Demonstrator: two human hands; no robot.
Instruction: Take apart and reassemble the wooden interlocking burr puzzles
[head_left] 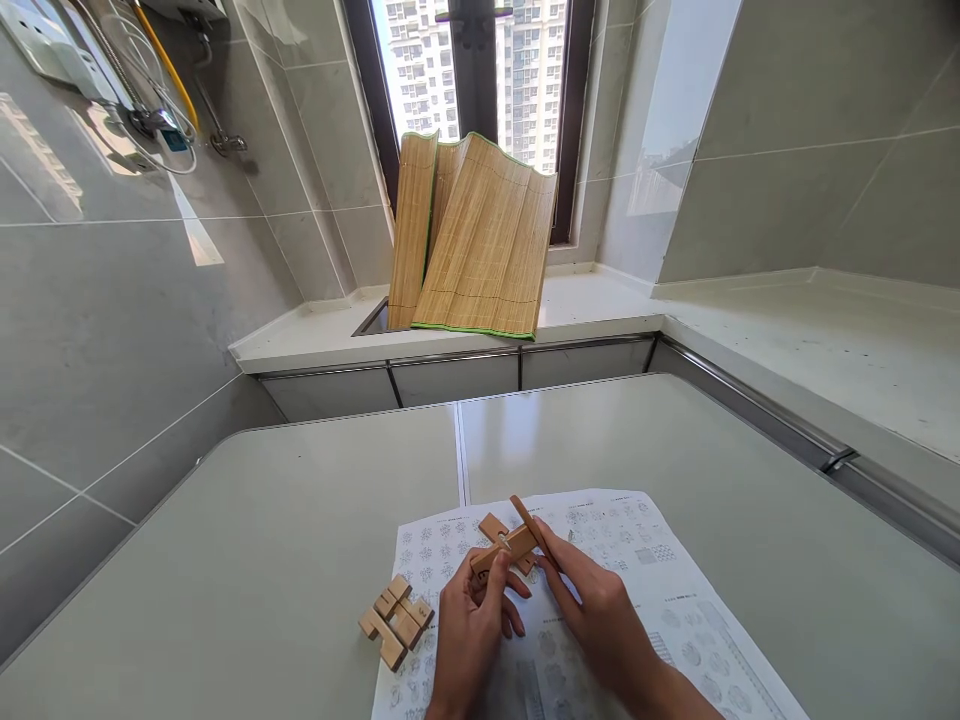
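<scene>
My left hand (469,630) pinches a notched wooden puzzle piece (486,562) between thumb and fingers; a dark mark shows on its near end. My right hand (600,615) grips a long wooden puzzle piece (527,516), tilted and crossing the far end of the left one. The two pieces meet or overlap, but whether they interlock I cannot tell. Just behind them is another wooden piece (493,526), partly hidden. Under both hands lies a printed paper sheet (622,520) covered in small diagrams. Several notched wooden pieces (405,625) lie grouped to the left, partly over the sheet's edge.
The pale tabletop (300,560) has a seam running away from me. Beyond it, a white ledge (585,300) carries a folded bamboo mat (480,240) leaning before the window. Tiled walls (150,300) stand on both sides, with hoses and pipes (161,115) at upper left.
</scene>
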